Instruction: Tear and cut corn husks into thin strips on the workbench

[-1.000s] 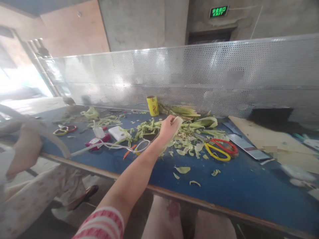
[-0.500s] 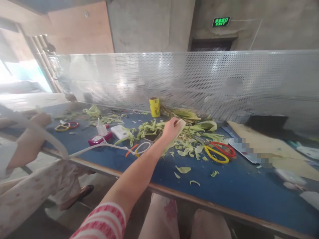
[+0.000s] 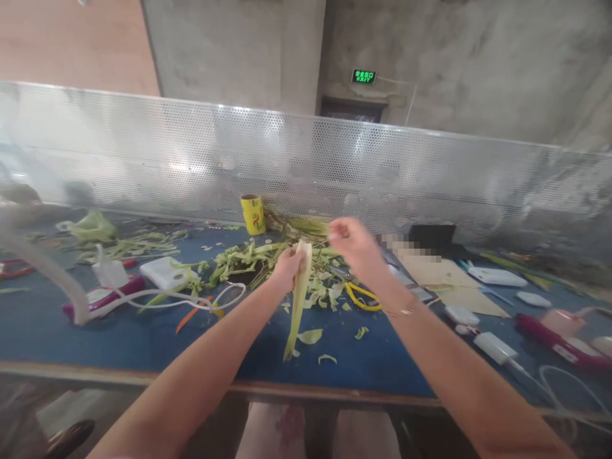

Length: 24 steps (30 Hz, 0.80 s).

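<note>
My left hand is closed around the upper part of a long pale-green leaf strip, which hangs down over the blue table. To its right, and a little higher, is my right hand. Its fingers are curled together, and I cannot make out anything between them. Behind both hands lies a heap of green leaves and stalks, with cut scraps around it. Yellow-handled scissors lie under my right forearm, partly hidden by it.
A yellow roll stands near the perforated metal screen. On the left are a white box, a purple device and a looping white cable. Cardboard sheets, white chargers and another purple device lie on the right.
My right hand has come into view from the right. My left hand still holds the leaf strip, now turned to hang lengthwise towards me. The view has swung to the right.
</note>
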{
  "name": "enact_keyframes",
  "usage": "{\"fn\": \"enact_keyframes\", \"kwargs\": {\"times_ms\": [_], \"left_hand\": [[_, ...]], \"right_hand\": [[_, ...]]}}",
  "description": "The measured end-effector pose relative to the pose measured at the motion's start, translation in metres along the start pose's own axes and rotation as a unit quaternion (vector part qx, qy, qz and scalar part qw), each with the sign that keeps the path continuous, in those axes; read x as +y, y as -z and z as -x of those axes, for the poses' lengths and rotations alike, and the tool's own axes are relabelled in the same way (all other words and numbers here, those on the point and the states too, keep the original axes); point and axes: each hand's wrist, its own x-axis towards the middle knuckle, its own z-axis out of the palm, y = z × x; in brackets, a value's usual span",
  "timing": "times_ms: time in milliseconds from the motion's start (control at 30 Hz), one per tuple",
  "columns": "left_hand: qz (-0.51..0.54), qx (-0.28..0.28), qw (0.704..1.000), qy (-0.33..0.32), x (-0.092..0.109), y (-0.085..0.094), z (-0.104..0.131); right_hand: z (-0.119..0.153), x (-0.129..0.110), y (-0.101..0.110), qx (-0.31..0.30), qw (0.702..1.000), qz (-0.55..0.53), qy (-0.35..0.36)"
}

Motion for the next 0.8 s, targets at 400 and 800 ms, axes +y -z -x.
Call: {"fn": "enact_keyframes", "kwargs": {"times_ms": [400,800], "left_hand": [[-0.153,-0.077,0.968,-0.185,-0.020,-0.009,0.005],[-0.077,-0.117,0.983,-0.117,-0.012,-0.007,0.008]], "right_hand": [[0.013,0.064,-0.033,0.036,0.995,-0.032,-0.089],[0.016,0.047,-0.017,0.002,0.982,-0.153,-0.111]]}}
